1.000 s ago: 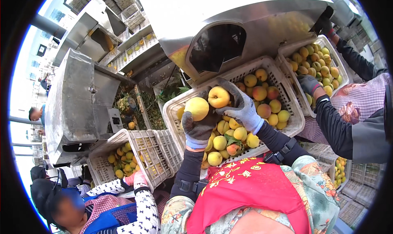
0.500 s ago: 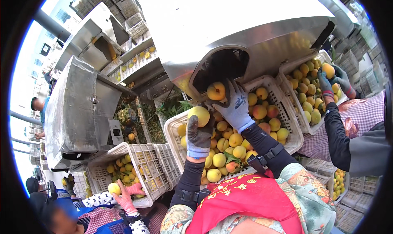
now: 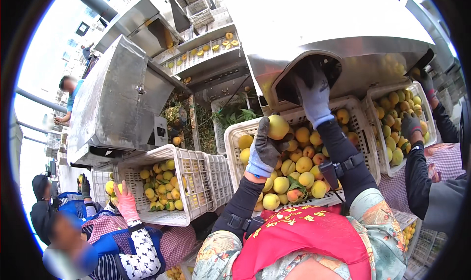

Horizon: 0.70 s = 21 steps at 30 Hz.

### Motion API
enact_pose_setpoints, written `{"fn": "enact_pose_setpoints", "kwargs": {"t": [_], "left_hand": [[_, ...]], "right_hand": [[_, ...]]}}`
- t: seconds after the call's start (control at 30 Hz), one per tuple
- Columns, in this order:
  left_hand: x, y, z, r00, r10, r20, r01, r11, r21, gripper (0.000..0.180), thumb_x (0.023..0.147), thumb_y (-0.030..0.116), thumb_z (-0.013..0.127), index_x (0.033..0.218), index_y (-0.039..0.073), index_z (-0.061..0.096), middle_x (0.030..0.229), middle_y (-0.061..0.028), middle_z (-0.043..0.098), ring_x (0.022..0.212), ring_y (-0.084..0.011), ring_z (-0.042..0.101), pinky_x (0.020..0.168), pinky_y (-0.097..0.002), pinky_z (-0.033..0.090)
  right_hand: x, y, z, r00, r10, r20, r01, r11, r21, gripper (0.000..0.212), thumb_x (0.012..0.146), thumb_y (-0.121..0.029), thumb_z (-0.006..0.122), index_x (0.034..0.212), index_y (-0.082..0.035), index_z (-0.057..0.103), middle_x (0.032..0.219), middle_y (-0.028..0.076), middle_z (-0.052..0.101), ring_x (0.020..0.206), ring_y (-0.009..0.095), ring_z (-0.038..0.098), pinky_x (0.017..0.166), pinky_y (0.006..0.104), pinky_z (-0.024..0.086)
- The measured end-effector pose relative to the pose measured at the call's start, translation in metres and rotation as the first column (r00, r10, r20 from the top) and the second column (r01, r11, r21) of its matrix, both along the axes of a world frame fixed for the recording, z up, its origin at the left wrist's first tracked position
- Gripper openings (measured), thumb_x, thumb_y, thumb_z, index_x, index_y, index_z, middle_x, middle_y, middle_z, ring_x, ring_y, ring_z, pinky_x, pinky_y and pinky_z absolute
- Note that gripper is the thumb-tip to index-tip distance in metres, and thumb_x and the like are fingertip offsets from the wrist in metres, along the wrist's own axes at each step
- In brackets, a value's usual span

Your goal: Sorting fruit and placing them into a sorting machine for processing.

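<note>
My left hand, in a grey-and-blue work glove, grips a yellow peach above the left side of a white plastic crate. Many yellow and reddish peaches, with a few green leaves, fill this crate. My right hand reaches into the dark oval opening of the metal machine just beyond the crate. Its fingers are in shadow inside, so whether they hold anything is hidden.
At right, a co-worker's dark-gloved hand is over another peach crate. At left, a co-worker's pink-gloved hand is beside a tilted crate. A metal housing stands beyond it. Leaves lie between the machines.
My right hand has moved from above the crate into the machine's opening; the peach it held is out of sight. My left hand still holds its peach. The view has shifted.
</note>
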State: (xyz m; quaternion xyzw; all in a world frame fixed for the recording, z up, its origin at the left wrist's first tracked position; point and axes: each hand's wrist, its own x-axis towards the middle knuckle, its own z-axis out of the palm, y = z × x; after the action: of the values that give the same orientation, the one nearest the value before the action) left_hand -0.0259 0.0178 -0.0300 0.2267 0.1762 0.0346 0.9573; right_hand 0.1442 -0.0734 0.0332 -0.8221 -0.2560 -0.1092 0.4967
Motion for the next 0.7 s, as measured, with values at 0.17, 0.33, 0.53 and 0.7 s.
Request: {"fn": "enact_pose_setpoints", "kwargs": {"t": [0.17,0.33,0.53,0.7], "left_hand": [[0.005,-0.010,0.015,0.998,-0.045,0.041,0.055,0.963,-0.263,0.055,0.095,0.054,0.043,0.123,0.007,0.052,0.109,-0.0163,0.063,0.095,-0.0274,0.064,0.080,-0.0401,0.055],[-0.009,-0.022,-0.049,0.996,-0.056,0.073,0.019,0.903,0.429,0.042,0.093,0.028,0.055,0.126,0.002,0.050,0.112,-0.0166,0.062,0.103,-0.0248,0.062,0.091,-0.0369,0.050],[-0.016,-0.028,-0.010,0.973,-0.026,0.227,-0.147,0.692,0.707,0.051,0.090,0.006,0.058,0.137,0.001,0.038,0.125,-0.0122,0.054,0.110,-0.0213,0.057,0.093,-0.0305,0.048],[-0.009,-0.031,0.014,0.937,-0.014,0.349,-0.141,0.900,0.413,0.039,0.099,0.026,0.048,0.132,0.006,0.047,0.122,-0.0074,0.057,0.110,-0.0189,0.056,0.093,-0.0313,0.049]], "right_hand": [[-0.083,-0.041,-0.021,0.885,0.450,-0.123,-0.451,0.892,0.015,0.076,0.068,-0.030,0.077,0.135,-0.007,0.048,0.126,0.019,0.055,0.115,0.036,0.052,0.099,0.0410,0.038],[-0.098,-0.060,-0.031,0.920,0.362,-0.150,-0.376,0.923,-0.078,0.082,0.064,-0.031,0.080,0.136,-0.007,0.047,0.124,0.017,0.057,0.112,0.034,0.054,0.097,0.0416,0.040],[-0.111,-0.066,-0.021,0.942,0.333,0.044,-0.324,0.935,-0.143,0.086,0.062,-0.027,0.081,0.137,-0.006,0.044,0.121,0.017,0.059,0.108,0.035,0.055,0.094,0.0418,0.041],[-0.107,-0.066,-0.013,0.937,0.318,-0.147,-0.306,0.947,0.096,0.085,0.063,-0.024,0.081,0.137,-0.006,0.044,0.120,0.019,0.058,0.110,0.034,0.056,0.096,0.0407,0.041]]}}
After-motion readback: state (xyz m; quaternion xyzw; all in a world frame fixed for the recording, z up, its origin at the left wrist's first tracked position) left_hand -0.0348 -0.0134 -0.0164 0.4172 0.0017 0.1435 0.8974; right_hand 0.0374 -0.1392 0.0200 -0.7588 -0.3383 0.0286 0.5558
